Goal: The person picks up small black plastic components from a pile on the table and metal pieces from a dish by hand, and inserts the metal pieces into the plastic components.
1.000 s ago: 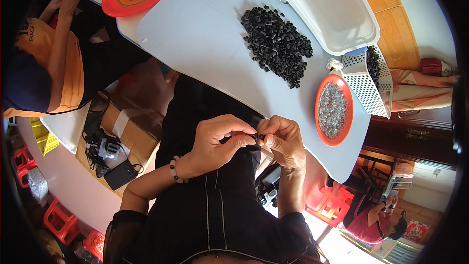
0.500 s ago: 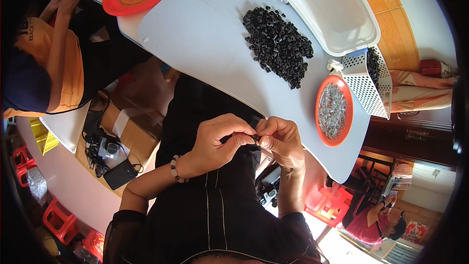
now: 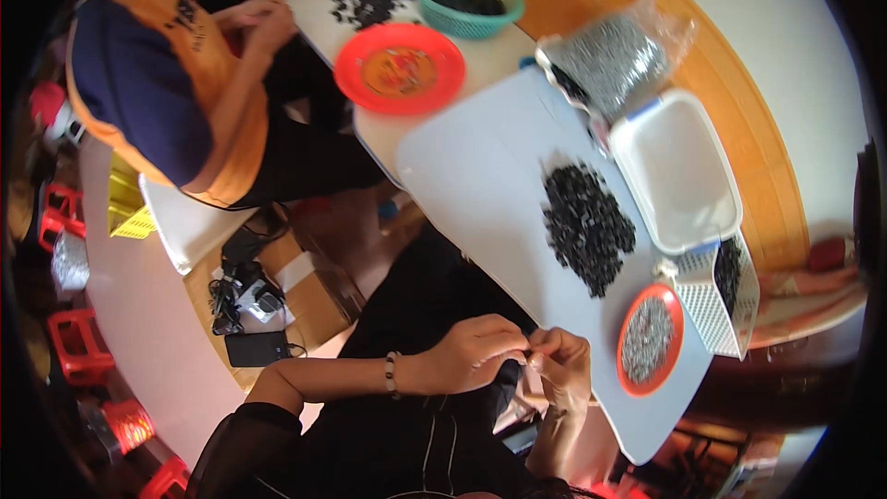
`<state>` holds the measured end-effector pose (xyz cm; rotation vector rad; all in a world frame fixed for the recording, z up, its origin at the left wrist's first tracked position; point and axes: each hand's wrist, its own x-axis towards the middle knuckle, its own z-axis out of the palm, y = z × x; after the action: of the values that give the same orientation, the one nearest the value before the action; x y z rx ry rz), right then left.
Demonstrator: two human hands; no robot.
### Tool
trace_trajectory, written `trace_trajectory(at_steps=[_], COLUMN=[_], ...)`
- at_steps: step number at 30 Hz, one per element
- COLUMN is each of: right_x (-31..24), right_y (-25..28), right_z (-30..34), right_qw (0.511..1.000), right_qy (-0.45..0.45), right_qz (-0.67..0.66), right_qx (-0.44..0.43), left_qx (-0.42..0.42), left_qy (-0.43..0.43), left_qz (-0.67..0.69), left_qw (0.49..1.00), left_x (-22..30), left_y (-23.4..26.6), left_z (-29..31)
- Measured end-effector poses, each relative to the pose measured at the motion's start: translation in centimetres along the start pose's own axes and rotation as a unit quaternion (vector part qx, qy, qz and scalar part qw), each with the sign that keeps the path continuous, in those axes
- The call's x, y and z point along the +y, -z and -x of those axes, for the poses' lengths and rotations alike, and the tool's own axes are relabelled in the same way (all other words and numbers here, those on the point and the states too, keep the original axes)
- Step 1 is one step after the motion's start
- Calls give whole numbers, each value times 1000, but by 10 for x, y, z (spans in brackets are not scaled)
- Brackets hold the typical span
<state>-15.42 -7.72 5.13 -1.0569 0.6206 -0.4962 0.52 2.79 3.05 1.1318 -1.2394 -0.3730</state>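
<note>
My left hand [image 3: 471,353] and my right hand [image 3: 564,368] meet over my lap, beside the table's near edge. Both are closed in a pinch, fingertips almost touching, around a small black plastic part [image 3: 528,352] that is mostly hidden. Beyond them, a loose pile of similar black parts [image 3: 589,231] lies on the pale blue-grey table [image 3: 480,148]. To the right of my hands, an orange-red oval dish [image 3: 680,323] holds many small clear pieces [image 3: 647,340].
A white tub [image 3: 679,176] and a white perforated basket [image 3: 702,300] line the far right side. Behind stands a bag of small grey pieces [image 3: 614,60]. Farther left are a red plate [image 3: 399,69], a teal basket [image 3: 469,23] and a seated co-worker [image 3: 176,92].
The view has swung up and left, so the table and my hands appear lower and farther right. The teal basket and bag now show more fully. Both hands keep their pinch.
</note>
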Motion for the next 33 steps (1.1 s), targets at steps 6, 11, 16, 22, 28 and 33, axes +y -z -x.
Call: trace_trajectory(at_steps=[6,11,16,22,28,33], right_x=[-5,-12,-9,-9,-9,-13], right_y=[-10,-18,-11,-12,-13,-17], right_z=[-17,-24,-26,-24,-23,-16], right_qw=[1000,999,996,993,984,980], right_qy=[4,36,51,79,118,130], right_qz=[2,-6,69,81,129,154], right_qx=[-23,-24,3,10,10,1], left_qx=[17,25,29,23,32,22], left_qy=[-21,66,92,101,133,169], left_qz=[-43,3,7,0,42,82], left_qw=[999,997,995,995,990,982], left_x=[1,2,-7,-7,0,-3], left_y=[8,9,5,2,6,7], left_z=[-5,-12,-13,-14,-15,-12])
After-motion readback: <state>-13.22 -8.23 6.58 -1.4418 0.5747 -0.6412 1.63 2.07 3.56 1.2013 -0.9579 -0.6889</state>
